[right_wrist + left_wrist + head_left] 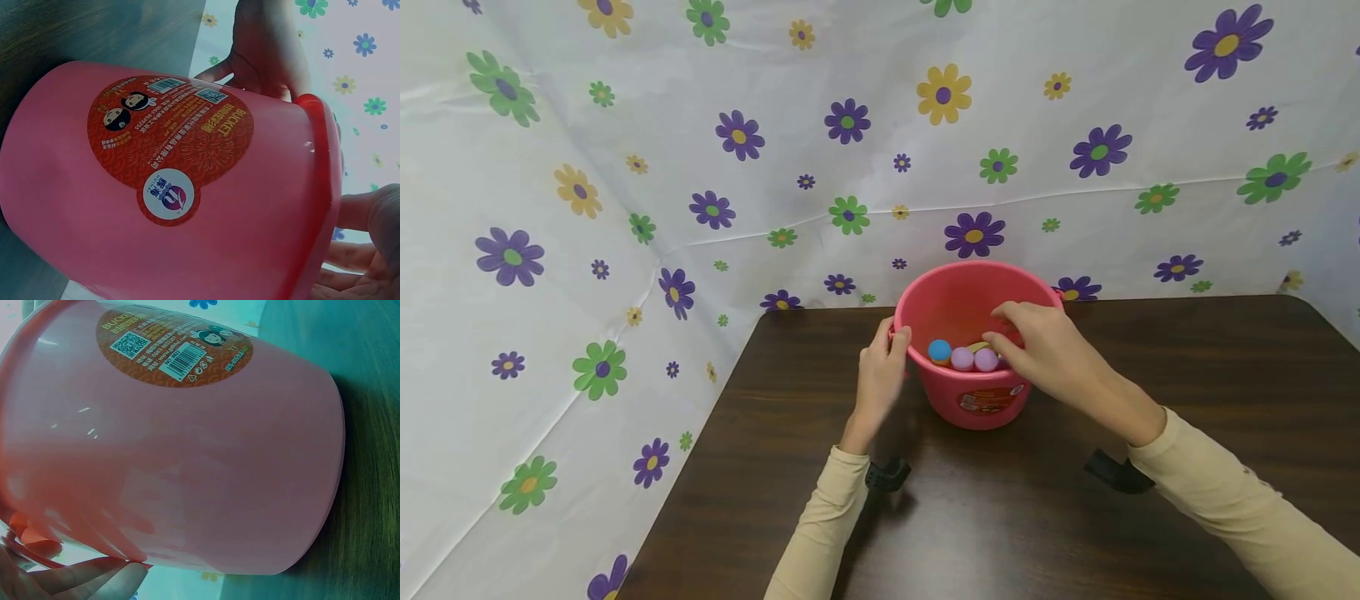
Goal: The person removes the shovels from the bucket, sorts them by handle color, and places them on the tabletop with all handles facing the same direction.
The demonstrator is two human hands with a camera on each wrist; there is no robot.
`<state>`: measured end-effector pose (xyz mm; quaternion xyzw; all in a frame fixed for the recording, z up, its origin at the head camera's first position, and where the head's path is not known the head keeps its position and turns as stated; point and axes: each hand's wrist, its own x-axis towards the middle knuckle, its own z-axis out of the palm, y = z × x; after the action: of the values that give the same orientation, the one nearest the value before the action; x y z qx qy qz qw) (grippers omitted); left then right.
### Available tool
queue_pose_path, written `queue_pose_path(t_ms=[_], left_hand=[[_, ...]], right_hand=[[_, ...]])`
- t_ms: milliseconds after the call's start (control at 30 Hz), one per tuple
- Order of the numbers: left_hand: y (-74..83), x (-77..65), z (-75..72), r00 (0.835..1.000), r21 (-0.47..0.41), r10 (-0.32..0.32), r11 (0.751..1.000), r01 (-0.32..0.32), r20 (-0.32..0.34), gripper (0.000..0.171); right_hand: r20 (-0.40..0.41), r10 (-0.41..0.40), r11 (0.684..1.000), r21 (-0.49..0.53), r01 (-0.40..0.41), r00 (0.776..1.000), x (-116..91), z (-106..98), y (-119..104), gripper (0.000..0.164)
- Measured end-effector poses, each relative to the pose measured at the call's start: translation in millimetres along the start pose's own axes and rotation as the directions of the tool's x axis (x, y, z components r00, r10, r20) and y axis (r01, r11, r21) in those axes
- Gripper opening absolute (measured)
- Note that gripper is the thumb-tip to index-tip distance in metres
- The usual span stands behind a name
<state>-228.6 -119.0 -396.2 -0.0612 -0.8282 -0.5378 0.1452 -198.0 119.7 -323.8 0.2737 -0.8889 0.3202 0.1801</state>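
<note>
A pink bucket (946, 396) stands upright on the dark wooden table (790, 400). My left hand (882, 371) grips its left side at the rim, thumb by the handle mount. The left wrist view shows those fingers (100, 578) against the bucket wall and the thin handle. From the right, my right hand (1048, 346) reaches over the rim, fingers bent and apart from the thumb, with nothing visible between them. Inside lie a blue ball (939, 351), two lilac balls (962, 359) and something yellow, partly hidden by the front wall.
A red label (175, 137) is on the bucket's front. Behind the table hangs a white sheet (760, 183) with purple, green and yellow flowers. Black straps (887, 475) sit at both wrists, below beige sleeves (827, 517).
</note>
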Motion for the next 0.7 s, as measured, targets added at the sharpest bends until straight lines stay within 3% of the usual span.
queue_pose_path(t_ms=[700], left_hand=[[0.3,-1.0,0.3,1.000,0.006,-0.014,1.000,0.014,-0.001,0.043]], right_hand=[[0.069,0.016,1.000,0.016,-0.017,0.997,8.0,7.9,4.1,0.027]])
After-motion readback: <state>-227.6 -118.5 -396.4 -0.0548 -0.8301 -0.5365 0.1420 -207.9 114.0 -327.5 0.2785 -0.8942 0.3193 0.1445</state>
